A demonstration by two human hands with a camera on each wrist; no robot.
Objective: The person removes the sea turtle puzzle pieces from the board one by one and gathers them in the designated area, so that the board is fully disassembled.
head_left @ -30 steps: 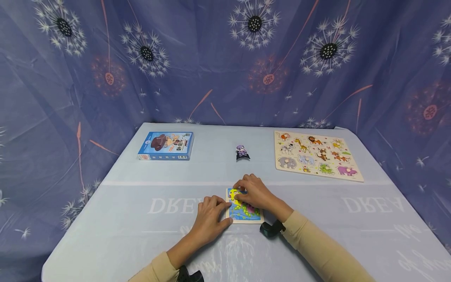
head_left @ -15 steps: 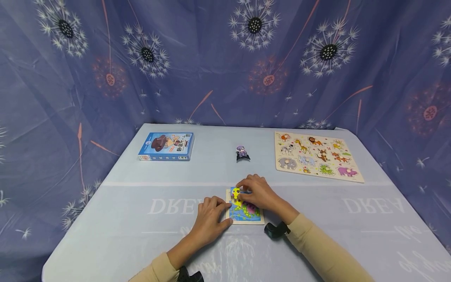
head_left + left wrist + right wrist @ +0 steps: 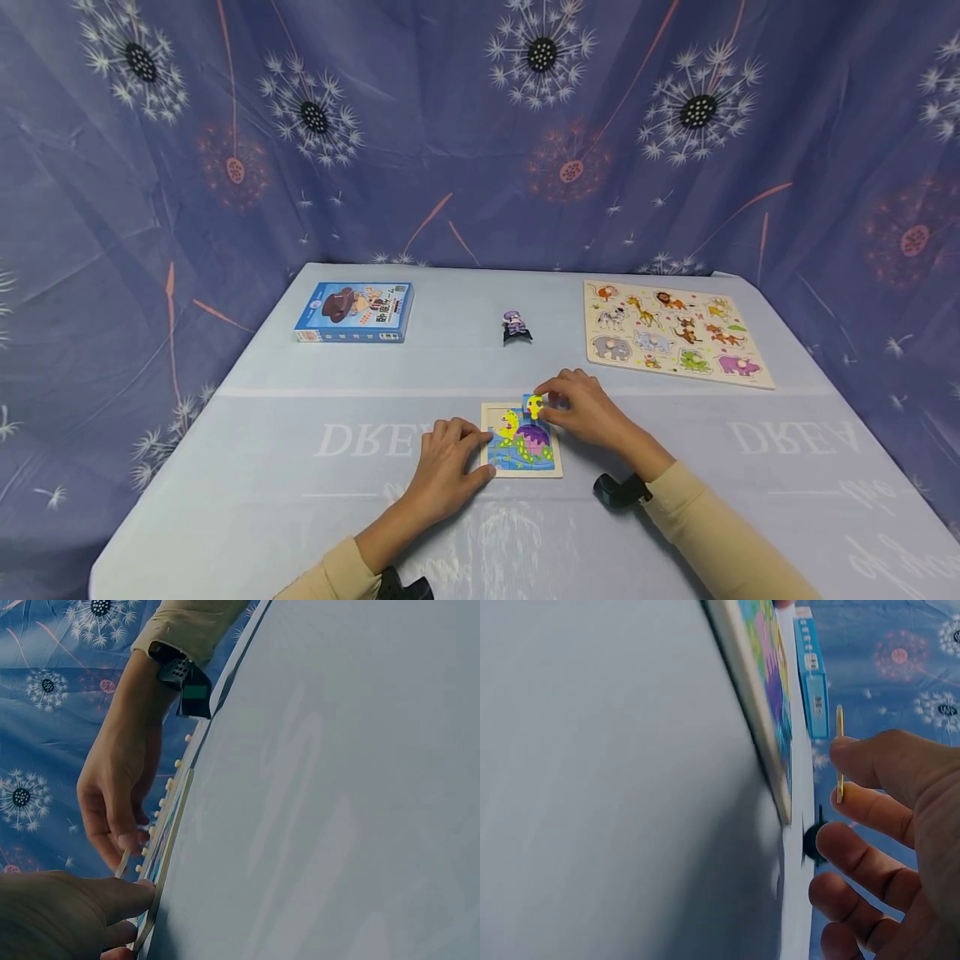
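In the head view, a small square jigsaw puzzle in a pale wooden frame shows a yellow and purple sea picture. Bare wood shows along its upper part. My left hand rests against its left side, thumb at the lower left corner and fingertips on the left edge. Above the puzzle's upper right, my right hand pinches a yellow and blue puzzle piece between thumb and index finger. The right wrist view shows that piece edge-on, apart from the board, the other fingers loosely bent.
A blue box lies at the back left of the table. A small purple-haired figure with a black base is at back centre. The wooden animal knob puzzle lies at the back right. A patterned curtain hangs behind.
My right hand has lifted the yellow and blue piece from the puzzle's upper left and carried it right, above the upper right corner. The left hand has stayed in place.
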